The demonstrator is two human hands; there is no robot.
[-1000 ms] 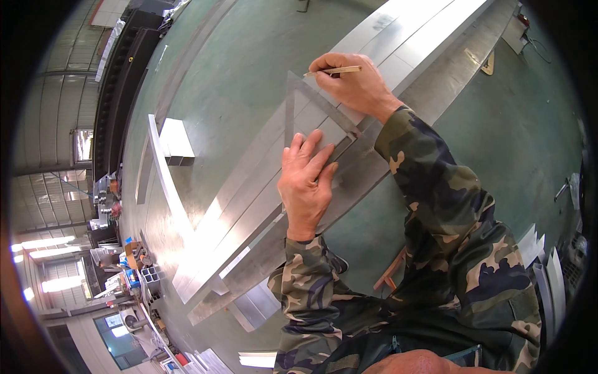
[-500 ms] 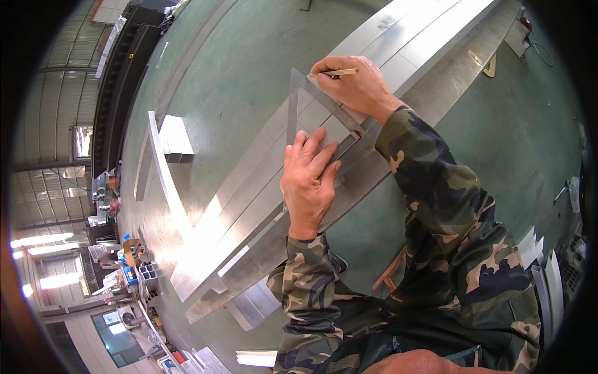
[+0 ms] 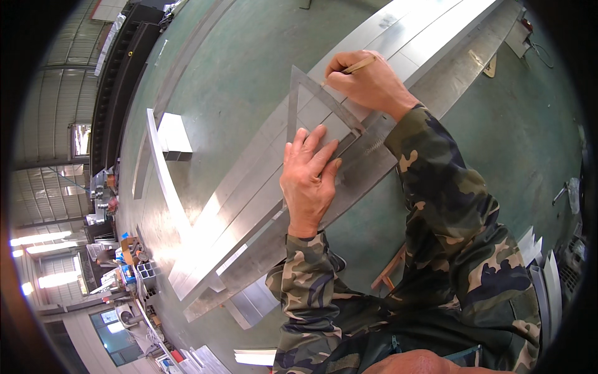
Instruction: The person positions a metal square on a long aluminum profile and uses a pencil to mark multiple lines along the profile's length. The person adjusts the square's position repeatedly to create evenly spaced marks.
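Observation:
A long silvery metal panel (image 3: pixel 252 168) with lengthwise lines runs diagonally in front of me. On it lies a metal triangle square (image 3: pixel 331 101). My left hand (image 3: pixel 307 179) rests with spread fingers on the square and the panel, its fingertips near the square's lower edge. My right hand (image 3: pixel 374 84) is closed round a wood-coloured pencil (image 3: pixel 359 65). The pencil's tip is down at the square's slanted outer edge, partly behind the fingers.
A grey metal beam (image 3: pixel 355 168) lies under the panel along my side. On the green floor to the left, a long thin strip (image 3: pixel 165 168) crosses a white block (image 3: pixel 175 134). Bent metal pieces (image 3: pixel 550 287) stand at the right. Cluttered shelving (image 3: pixel 134 265) lies at lower left.
My right hand has moved right along the square's slanted edge, and the pencil is tilted more steeply. My left hand and the square stay about where they were.

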